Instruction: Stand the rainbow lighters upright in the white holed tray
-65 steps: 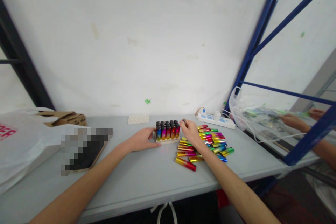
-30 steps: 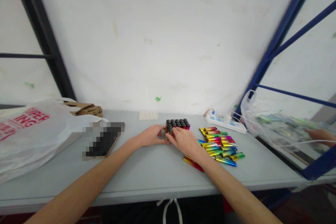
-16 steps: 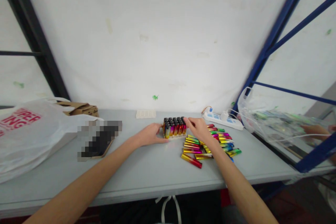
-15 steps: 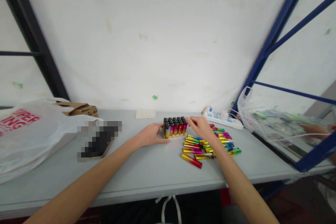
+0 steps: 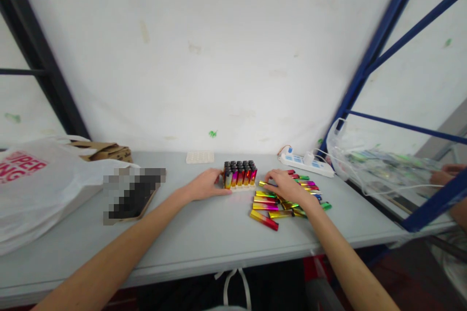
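Several lighters [image 5: 240, 177] with black tops and shiny pink, red and yellow bodies stand upright in rows in a white tray [image 5: 243, 188]. My left hand [image 5: 206, 184] grips this tray at its left end, thumb along the front edge, other fingers partly hidden behind. To the right, loose lighters [image 5: 265, 206] in metallic yellow, red, magenta, green and blue lie on their sides in a pile. Over the pile's left part, my right hand [image 5: 286, 187] has its thumb and fingers closed around a yellow lighter [image 5: 262, 183]; the palm covers part of the pile.
A second white tray [image 5: 200, 157] lies near the wall. At the back right is a power strip [image 5: 306, 164] with cables. A phone [image 5: 136, 197], partly pixelated, and a white plastic bag [image 5: 47, 189] lie left. Beyond the blue frame [image 5: 359, 87], another person's hand [image 5: 447, 175] shows.
My right hand has moved from the right end of the tray down and right to the loose lighters, taking hold of one. My left hand has stayed at the tray. The view has shifted slightly.
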The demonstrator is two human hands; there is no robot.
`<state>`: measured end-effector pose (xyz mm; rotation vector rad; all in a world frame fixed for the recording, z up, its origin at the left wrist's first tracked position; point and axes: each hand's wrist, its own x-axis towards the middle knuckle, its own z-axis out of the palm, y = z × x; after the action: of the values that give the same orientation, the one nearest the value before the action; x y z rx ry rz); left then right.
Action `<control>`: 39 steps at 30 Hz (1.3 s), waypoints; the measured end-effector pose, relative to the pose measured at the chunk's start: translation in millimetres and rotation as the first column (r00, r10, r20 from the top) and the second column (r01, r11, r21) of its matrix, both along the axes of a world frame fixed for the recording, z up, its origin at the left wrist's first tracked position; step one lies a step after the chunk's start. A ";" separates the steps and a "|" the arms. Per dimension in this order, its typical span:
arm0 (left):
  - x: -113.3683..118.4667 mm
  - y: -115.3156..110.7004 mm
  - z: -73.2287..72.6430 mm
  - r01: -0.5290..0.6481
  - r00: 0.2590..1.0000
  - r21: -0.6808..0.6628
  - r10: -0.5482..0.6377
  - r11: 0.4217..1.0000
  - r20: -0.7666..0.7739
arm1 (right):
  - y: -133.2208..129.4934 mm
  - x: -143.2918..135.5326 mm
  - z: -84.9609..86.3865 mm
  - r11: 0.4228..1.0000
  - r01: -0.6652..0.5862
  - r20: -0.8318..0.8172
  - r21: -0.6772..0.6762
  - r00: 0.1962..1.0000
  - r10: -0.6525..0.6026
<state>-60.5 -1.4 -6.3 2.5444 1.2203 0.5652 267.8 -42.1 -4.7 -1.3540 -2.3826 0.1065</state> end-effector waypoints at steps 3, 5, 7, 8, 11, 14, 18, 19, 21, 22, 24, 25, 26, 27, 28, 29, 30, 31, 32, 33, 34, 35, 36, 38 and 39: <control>-1.7 0.6 0.3 0.001 1.000 0.010 -0.001 1.000 0.000 | 3.4 -1.4 2.1 0.999 0.031 -0.191 0.022 0.981 -0.026; -2.1 0.9 -0.5 -0.006 1.000 0.006 0.006 1.000 0.009 | 4.4 -3.8 6.1 0.997 0.057 -0.357 0.059 0.934 -0.032; -1.9 1.0 -1.1 -0.010 1.000 0.009 0.010 1.000 0.020 | 5.1 -8.8 12.1 0.994 0.086 -0.516 0.064 0.856 -0.041; -1.6 0.8 -1.3 -0.012 1.000 0.015 0.011 1.000 0.023 | 5.9 -12.4 15.7 0.995 0.093 -0.580 0.045 0.813 -0.050; -1.0 0.2 -1.3 -0.005 1.000 0.028 0.004 1.000 0.025 | 11.3 -27.6 28.3 0.996 0.088 -0.690 -0.016 0.720 -0.075; -1.3 -0.1 -1.3 0.002 0.999 0.028 -0.003 1.000 0.035 | 22.2 -46.5 39.6 0.998 0.032 -0.756 -0.051 0.652 -0.060; -2.1 0.1 -1.6 0.002 1.000 0.033 -0.003 0.999 0.031 | 36.1 -67.6 40.1 0.989 -0.113 -0.879 -0.093 0.475 -0.029; -2.1 0.1 -1.7 0.002 1.000 0.031 -0.003 1.000 0.028 | 37.4 -71.0 37.4 0.989 -0.126 -0.897 -0.076 0.442 -0.013; -2.0 0.2 -1.7 0.001 1.000 0.027 -0.001 1.000 0.024 | 36.0 -75.4 30.8 0.991 -0.124 -0.904 -0.039 0.428 0.018; -1.8 0.2 -1.6 0.000 1.000 0.027 -0.001 1.000 0.022 | 33.6 -76.6 28.0 0.991 -0.132 -0.899 -0.030 0.436 0.031; -1.5 0.0 -1.3 0.003 1.000 0.032 -0.004 0.999 0.021 | 26.8 -77.7 25.1 0.982 -0.185 -0.897 -0.030 0.438 0.055; -1.3 -0.1 -1.1 0.005 1.000 0.035 -0.005 0.999 0.018 | 23.0 -77.9 25.1 0.975 -0.221 -0.903 -0.034 0.424 0.064; -1.3 -0.2 -0.9 0.007 1.000 0.037 -0.007 0.999 0.015 | 19.5 -78.1 25.8 0.967 -0.251 -0.914 -0.039 0.401 0.067; -1.3 -0.3 -0.7 0.009 1.000 0.036 -0.009 0.999 0.011 | 16.4 -78.5 27.1 0.961 -0.272 -0.924 -0.048 0.377 0.060; -1.3 -0.3 -0.5 0.011 1.000 0.032 -0.011 0.999 0.008 | 13.8 -79.2 28.4 0.956 -0.286 -0.932 -0.065 0.359 0.044; -1.3 -0.4 -0.4 0.013 1.000 0.027 -0.013 1.000 0.006 | 11.9 -80.0 29.4 0.951 -0.295 -0.938 -0.090 0.347 0.019; -1.2 -0.3 -0.3 0.015 1.000 0.021 -0.015 1.000 0.005 | 10.7 -81.2 29.9 0.944 -0.306 -0.940 -0.122 0.340 -0.012; -1.2 -0.3 -0.2 0.016 1.000 0.016 -0.016 1.000 0.004 | 9.9 -82.5 29.8 0.935 -0.319 -0.942 -0.157 0.334 -0.045; -1.1 -0.3 -0.2 0.017 1.000 0.012 -0.017 1.000 0.004 | 9.6 -84.0 29.0 0.923 -0.333 -0.942 -0.192 0.328 -0.078; -0.9 -0.3 -0.2 0.015 1.000 0.010 -0.015 1.000 0.003 | 9.5 -85.6 27.7 0.912 -0.344 -0.940 -0.224 0.324 -0.109; -0.8 -0.4 -0.2 0.013 1.000 0.011 -0.013 1.000 0.005 | 9.5 -87.2 25.9 0.904 -0.345 -0.937 -0.252 0.320 -0.139; -0.7 -0.5 -0.2 0.011 1.000 0.012 -0.011 1.000 0.008 | 9.5 -88.7 24.1 0.900 -0.337 -0.933 -0.279 0.318 -0.170; -0.6 -0.5 -0.2 0.010 1.000 0.014 -0.010 1.000 0.013 | 9.3 -90.2 22.2 0.898 -0.317 -0.927 -0.305 0.317 -0.202; -0.6 -0.6 -0.1 0.013 1.000 0.018 -0.014 1.000 0.023 | 8.4 -92.9 18.9 0.897 -0.261 -0.911 -0.355 0.311 -0.270; -0.7 -0.5 -0.1 0.016 1.000 0.019 -0.017 1.000 0.023 | 7.8 -94.1 17.6 0.895 -0.236 -0.902 -0.379 0.312 -0.300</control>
<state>-61.2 -2.0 -6.4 2.5536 1.1906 0.6040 173.7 -34.3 12.9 -0.9884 -1.2506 1.1956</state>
